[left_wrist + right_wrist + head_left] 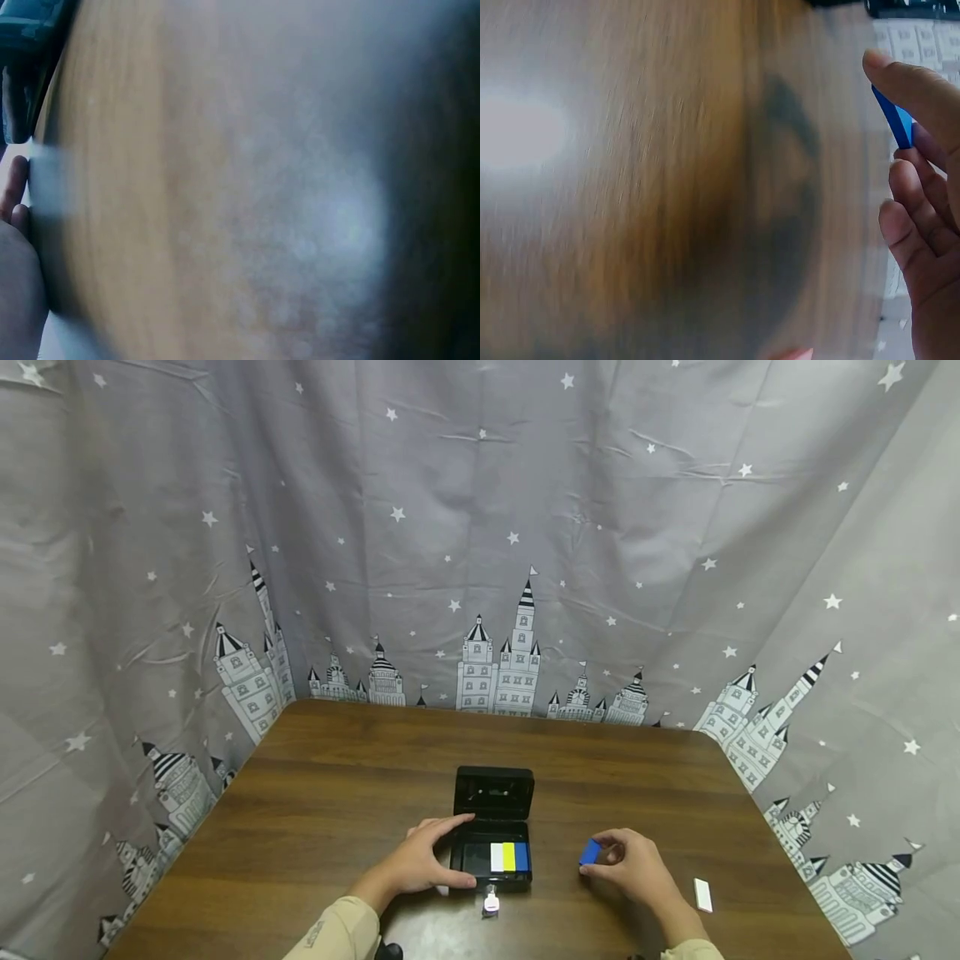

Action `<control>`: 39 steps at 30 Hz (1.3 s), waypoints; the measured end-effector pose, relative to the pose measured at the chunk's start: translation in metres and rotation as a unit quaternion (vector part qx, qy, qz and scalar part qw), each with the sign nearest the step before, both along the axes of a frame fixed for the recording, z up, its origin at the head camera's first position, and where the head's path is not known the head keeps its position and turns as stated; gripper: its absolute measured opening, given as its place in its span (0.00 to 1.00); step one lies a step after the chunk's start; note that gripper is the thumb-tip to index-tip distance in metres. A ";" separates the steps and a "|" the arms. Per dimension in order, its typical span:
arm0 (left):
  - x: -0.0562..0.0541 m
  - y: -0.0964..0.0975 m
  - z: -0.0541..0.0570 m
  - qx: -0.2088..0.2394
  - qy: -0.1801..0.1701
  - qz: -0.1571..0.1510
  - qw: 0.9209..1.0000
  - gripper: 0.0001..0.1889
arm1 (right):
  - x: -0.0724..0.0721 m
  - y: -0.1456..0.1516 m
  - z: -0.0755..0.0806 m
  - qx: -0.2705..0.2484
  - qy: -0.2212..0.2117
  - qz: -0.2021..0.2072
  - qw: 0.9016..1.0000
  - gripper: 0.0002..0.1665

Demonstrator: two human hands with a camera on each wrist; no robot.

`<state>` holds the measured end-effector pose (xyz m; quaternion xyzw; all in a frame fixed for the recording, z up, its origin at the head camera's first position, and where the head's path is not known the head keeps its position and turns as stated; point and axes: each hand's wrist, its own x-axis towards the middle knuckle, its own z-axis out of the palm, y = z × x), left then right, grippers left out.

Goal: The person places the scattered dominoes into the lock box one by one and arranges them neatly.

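Observation:
A small black hinged box (pixel 491 885) stands on the table with its lid (pixel 493 793) raised. Inside it, at the right, a white block (pixel 497 857), a yellow block (pixel 509 857) and a blue block (pixel 521 857) lie side by side. My left hand (pixel 420 858) holds the box from its left, thumb at the front corner and forefinger by the lid's hinge. To the right of the box, my right hand (pixel 630 868) pinches another blue block (pixel 590 852) between thumb and fingers, tilted. The same block (pixel 895 120) shows edge-on in the right wrist view.
A white block (pixel 702 895) lies on the brown table (pixel 360 760) beside my right forearm. A small key-like piece (pixel 491 902) with a pale head sits at the box's front. Behind the table hangs a grey curtain (pixel 450 552) printed with stars and castles.

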<state>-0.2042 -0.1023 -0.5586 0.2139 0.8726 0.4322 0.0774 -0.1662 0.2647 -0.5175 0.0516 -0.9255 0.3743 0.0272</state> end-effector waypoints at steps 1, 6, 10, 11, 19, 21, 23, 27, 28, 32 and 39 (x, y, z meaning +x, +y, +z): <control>0.000 0.000 0.000 0.000 -0.001 0.001 1.000 0.50 | -0.001 -0.004 0.001 -0.001 0.003 0.006 1.000 0.28; 0.002 -0.001 0.000 0.000 -0.004 0.005 1.000 0.51 | -0.007 -0.027 0.009 -0.007 0.014 0.036 0.999 0.26; 0.004 -0.001 0.001 -0.002 -0.016 0.012 1.000 0.53 | -0.009 -0.044 0.014 -0.018 0.020 0.064 0.998 0.26; 0.005 0.000 0.001 -0.003 -0.020 0.014 1.000 0.53 | -0.010 -0.047 0.015 -0.018 0.022 0.070 0.997 0.26; 0.006 -0.001 0.003 0.005 -0.022 0.018 1.000 0.54 | -0.015 -0.076 0.013 -0.016 0.022 0.108 0.994 0.26; 0.006 -0.002 0.004 0.008 -0.020 0.018 1.000 0.55 | -0.016 -0.083 0.013 -0.015 0.019 0.115 0.993 0.27; 0.006 -0.002 0.005 0.008 -0.022 0.016 1.000 0.55 | -0.017 -0.090 0.013 -0.012 0.017 0.121 0.992 0.27; 0.006 -0.002 0.006 0.009 -0.023 0.012 1.000 0.55 | -0.020 -0.104 0.015 0.001 0.020 0.137 0.990 0.27; 0.005 -0.002 0.006 0.010 -0.023 0.011 1.000 0.54 | -0.021 -0.107 0.015 0.004 0.020 0.144 0.989 0.27; 0.006 -0.002 0.005 0.007 -0.020 0.007 1.000 0.54 | -0.024 -0.121 0.015 0.024 0.014 0.171 0.985 0.27; 0.004 -0.003 0.002 0.004 -0.015 0.003 1.000 0.56 | -0.029 -0.145 0.012 0.051 0.001 0.190 0.981 0.27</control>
